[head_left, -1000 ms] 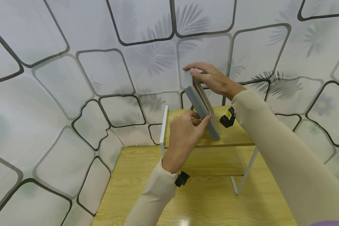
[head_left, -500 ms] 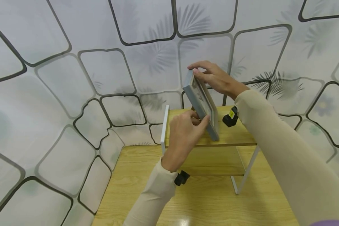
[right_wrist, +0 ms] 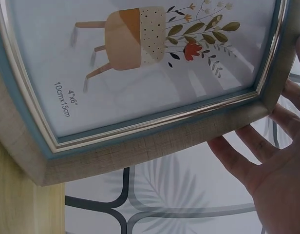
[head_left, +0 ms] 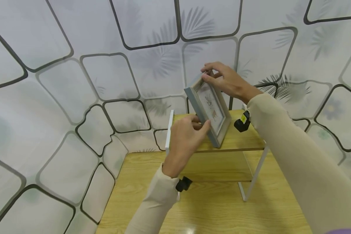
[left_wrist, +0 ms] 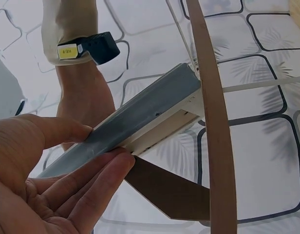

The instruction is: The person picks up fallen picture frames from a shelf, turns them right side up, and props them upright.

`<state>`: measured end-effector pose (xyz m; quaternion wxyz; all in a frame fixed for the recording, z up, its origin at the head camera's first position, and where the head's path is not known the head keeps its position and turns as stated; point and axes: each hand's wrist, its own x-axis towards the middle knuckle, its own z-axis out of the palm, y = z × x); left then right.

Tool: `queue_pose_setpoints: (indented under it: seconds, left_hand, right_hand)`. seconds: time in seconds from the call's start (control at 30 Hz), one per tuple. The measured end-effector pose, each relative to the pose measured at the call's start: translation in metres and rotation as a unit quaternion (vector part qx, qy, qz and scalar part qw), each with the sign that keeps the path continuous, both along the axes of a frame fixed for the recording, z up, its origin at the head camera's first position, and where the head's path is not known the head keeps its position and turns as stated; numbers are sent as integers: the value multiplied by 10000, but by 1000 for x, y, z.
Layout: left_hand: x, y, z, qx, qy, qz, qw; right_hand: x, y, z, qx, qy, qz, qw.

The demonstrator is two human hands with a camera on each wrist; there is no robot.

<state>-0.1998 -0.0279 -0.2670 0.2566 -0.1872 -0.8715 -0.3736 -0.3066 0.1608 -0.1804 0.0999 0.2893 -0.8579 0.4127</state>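
Observation:
A picture frame (head_left: 211, 104) with a blue-grey side stands tilted on the small table (head_left: 245, 136), its face turned to the right. In the right wrist view its beige border and printed flower-pot card (right_wrist: 125, 39) show. My left hand (head_left: 183, 140) pinches the near side of the frame, thumb on one face and fingers behind. A brown support leg (left_wrist: 172, 192) sticks out at the back, beside the left fingertips (left_wrist: 121, 163). My right hand (head_left: 229, 81) holds the top far corner; in the right wrist view its fingers (right_wrist: 237, 156) lie along the border, partly out of view.
The table has white metal legs (head_left: 258, 174) and a lower wooden shelf (head_left: 219, 167). A patterned cloth wall (head_left: 152, 71) rises right behind it. Wood-look floor (head_left: 140, 195) spreads in front.
The frame has turned so that its picture face shows, where mostly its side edge showed before. My right hand has moved right with the top corner; my left hand has shifted slightly left.

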Motion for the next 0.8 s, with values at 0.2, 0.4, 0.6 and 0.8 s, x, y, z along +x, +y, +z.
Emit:
queue_pose_setpoints:
  seconds: [0.2,0.4,0.6,0.8]
  left_hand:
    - [-2,-5,0,147,-205,-105,9996]
    - [-5,-8,-2,177,-212,-139,9995]
    - [-8,-12,-1,378,-322,-163,9986]
    - [-9,-14,1,430,-402,-149,9982]
  right_hand:
    - [3,3,1,73,-120,-273,9995]
    - [7,5,1,336,39,-680,9971]
    - [13,9,1,387,475,-1053,9926]
    - [17,11,1,467,842,-1377,9858]
